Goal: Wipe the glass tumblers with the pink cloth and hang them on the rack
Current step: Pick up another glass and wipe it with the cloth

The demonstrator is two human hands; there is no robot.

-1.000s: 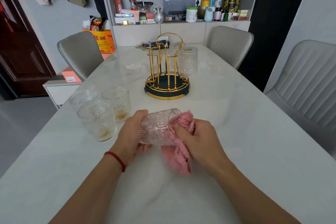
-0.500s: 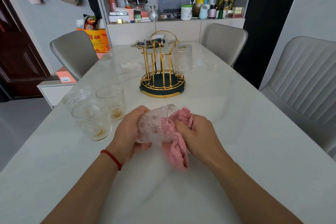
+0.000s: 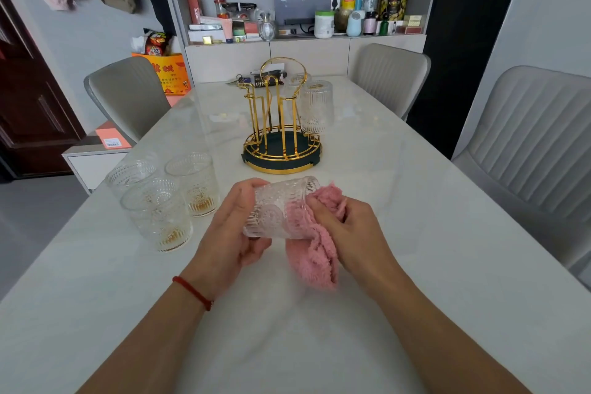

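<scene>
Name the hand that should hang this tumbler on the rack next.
Left, probably. The left hand already grips the tumbler; the right hand is bunched in the pink cloth. The rack stands straight ahead.

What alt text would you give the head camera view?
Left hand holds a clear embossed glass tumbler sideways while the right hand wipes it with a pink fluffy cloth; three tumblers wait left, one hangs on the gold wire rack.
</scene>
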